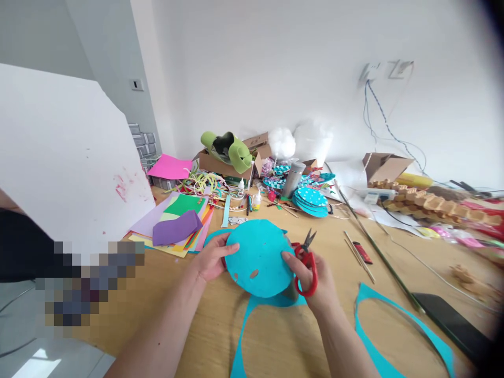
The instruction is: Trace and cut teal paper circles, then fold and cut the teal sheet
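A turquoise disc of thin sheet material is held up above the table, facing me. It has a small hole or brown patch low on its face. My left hand grips its left edge, thumb on the front and fingers behind. My right hand pinches the right edge with the thumb and also holds red-handled scissors, blades pointing up and away from the disc. Under the disc lies a turquoise offcut; another offcut with a round opening lies to the right.
Coloured sheets lie on the left. Behind stand a cardboard box with green rolls, a grey bottle and a stack of dotted discs. A long green stick, a red cutter and a dark phone-like slab lie right.
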A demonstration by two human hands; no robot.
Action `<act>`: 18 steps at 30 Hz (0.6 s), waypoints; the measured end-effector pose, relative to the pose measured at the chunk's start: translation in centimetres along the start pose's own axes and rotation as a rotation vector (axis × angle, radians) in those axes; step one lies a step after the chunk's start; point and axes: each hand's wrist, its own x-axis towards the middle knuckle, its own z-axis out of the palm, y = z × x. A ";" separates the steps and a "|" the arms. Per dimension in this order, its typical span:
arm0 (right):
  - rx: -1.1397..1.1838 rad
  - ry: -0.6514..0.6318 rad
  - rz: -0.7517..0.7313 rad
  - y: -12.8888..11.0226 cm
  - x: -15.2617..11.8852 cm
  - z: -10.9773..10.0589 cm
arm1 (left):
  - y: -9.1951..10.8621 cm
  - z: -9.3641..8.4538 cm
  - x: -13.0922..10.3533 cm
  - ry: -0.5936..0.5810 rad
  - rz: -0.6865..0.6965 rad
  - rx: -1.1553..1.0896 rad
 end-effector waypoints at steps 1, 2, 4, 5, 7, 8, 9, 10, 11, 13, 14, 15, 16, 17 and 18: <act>-0.015 -0.020 -0.019 0.0 0.0 0.0 | 0.0 0.1 0.1 0.041 0.020 -0.020; -0.028 -0.045 -0.049 0.1 -0.1 0.0 | 0.0 0.2 0.2 0.074 0.038 -0.037; -0.034 -0.062 -0.134 0.3 0.0 -0.5 | 0.3 0.2 0.3 0.109 0.064 -0.050; -0.033 -0.054 -0.178 0.5 0.0 -0.9 | 0.5 0.1 0.2 0.113 0.076 -0.045; -0.056 -0.036 -0.231 0.8 0.2 -1.9 | 1.0 -0.3 0.0 0.098 0.091 -0.010; -0.085 -0.034 -0.238 1.0 0.3 -2.3 | 1.3 -0.5 -0.2 0.082 0.095 0.013; -0.119 -0.040 -0.239 1.2 0.4 -2.6 | 1.5 -0.8 -0.5 0.065 0.105 0.029; -0.154 -0.055 -0.237 1.2 0.4 -2.8 | 1.8 -1.2 -0.7 0.052 0.124 0.031; -0.186 -0.070 -0.235 1.2 0.5 -2.8 | 2.1 -1.5 -1.0 0.042 0.154 0.018; -0.243 -0.094 -0.240 0.9 0.3 -2.6 | 2.5 -2.1 -1.4 0.031 0.231 -0.039; -0.269 -0.101 -0.247 0.7 0.3 -2.4 | 2.6 -2.3 -1.6 0.032 0.262 -0.060; -0.296 -0.105 -0.255 0.4 0.1 -2.2 | 2.7 -2.4 -1.6 0.036 0.276 -0.062; -0.321 -0.109 -0.266 0.1 0.0 -2.0 | 2.6 -2.4 -1.6 0.039 0.267 -0.038; -0.343 -0.120 -0.276 -0.2 0.0 -1.9 | 2.5 -2.3 -1.5 0.035 0.233 0.007; -0.363 -0.143 -0.284 -0.3 -0.1 -1.8 | 2.4 -2.1 -1.4 0.025 0.182 0.062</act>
